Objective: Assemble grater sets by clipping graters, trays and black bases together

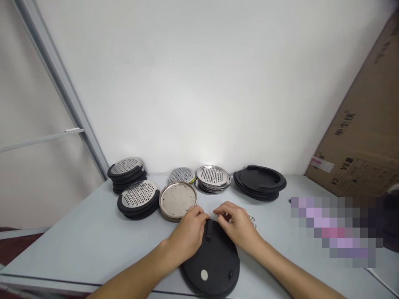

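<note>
A black rounded base (215, 259) lies flat on the table in front of me, with a raised black bar (209, 231), a pale oval spot and a small knob on it. My left hand (191, 228) is closed at the base's far edge, thumb and fingers together beside the bar; what they grip is hidden. My right hand (238, 224) pinches a small, thin, shiny piece (213, 215) just beyond that edge, close to the left fingertips. Its exact kind is too small to tell. Small metal rings (252, 220) show just past my right hand.
Perforated metal plates on black bases (139, 209) are stacked at left. A round metal tray (177, 199) and loose perforated plates (213, 176) sit beyond my hands. More black bases (259, 182) are piled back right. A cardboard box (358, 137) and a blurred purple item stand right.
</note>
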The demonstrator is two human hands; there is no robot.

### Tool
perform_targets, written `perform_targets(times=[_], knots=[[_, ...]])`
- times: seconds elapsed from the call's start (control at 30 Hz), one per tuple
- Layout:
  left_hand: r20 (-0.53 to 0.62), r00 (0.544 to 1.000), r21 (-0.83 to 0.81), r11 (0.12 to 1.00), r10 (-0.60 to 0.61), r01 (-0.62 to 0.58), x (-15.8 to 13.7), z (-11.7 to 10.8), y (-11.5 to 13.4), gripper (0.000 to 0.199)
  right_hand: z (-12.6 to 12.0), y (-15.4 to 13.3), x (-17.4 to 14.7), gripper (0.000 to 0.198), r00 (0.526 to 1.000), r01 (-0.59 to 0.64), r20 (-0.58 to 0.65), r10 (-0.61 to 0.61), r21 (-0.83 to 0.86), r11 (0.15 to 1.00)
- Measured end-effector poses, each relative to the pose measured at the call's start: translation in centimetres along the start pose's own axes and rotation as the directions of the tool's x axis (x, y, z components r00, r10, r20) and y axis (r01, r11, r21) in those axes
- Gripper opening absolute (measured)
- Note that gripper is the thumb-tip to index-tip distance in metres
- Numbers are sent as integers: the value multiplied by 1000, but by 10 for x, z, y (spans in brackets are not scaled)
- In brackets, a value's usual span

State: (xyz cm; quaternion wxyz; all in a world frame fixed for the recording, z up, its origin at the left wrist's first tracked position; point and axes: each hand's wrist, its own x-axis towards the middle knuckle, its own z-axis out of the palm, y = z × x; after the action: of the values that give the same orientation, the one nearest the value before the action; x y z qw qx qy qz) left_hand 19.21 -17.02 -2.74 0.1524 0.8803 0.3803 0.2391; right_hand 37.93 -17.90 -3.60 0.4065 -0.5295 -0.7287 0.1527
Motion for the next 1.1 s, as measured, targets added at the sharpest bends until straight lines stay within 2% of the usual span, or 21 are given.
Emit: perform_targets(times=[0.23, 0.4, 0.5, 0.73, 0.97, 1.03, 1.1], knots=[[-98, 995, -161, 987, -24, 7, 6, -5, -2, 30, -3, 4, 6, 18, 992, -124, 30, 121, 324, 938], [-24, 1000, -291, 957, -2, -5, 9, -10, 4, 29, -3, 4, 9, 22, 985, -173, 85, 151, 524, 834], [9, 999, -364, 931, -37, 38, 11, -12, 5, 27, -6, -2, 15, 22, 974, -225, 138, 178, 623, 749], [84, 987, -595, 788, -137, 160, 16, -16, 2, 25, -10, -23, 32, 25, 943, -330, 229, 241, 738, 589], [87, 975, -683, 700, -206, 209, 17, -22, 6, 28, -7, -17, 25, 27, 935, -334, 238, 262, 838, 431], [73, 975, -694, 691, -211, 202, 17, -24, 8, 27, -9, -14, 21, 28, 935, -337, 250, 251, 847, 412], [77, 974, -698, 687, -211, 204, 16, -24, 9, 26, -10, -13, 20, 28, 940, -323, 233, 249, 844, 429]])
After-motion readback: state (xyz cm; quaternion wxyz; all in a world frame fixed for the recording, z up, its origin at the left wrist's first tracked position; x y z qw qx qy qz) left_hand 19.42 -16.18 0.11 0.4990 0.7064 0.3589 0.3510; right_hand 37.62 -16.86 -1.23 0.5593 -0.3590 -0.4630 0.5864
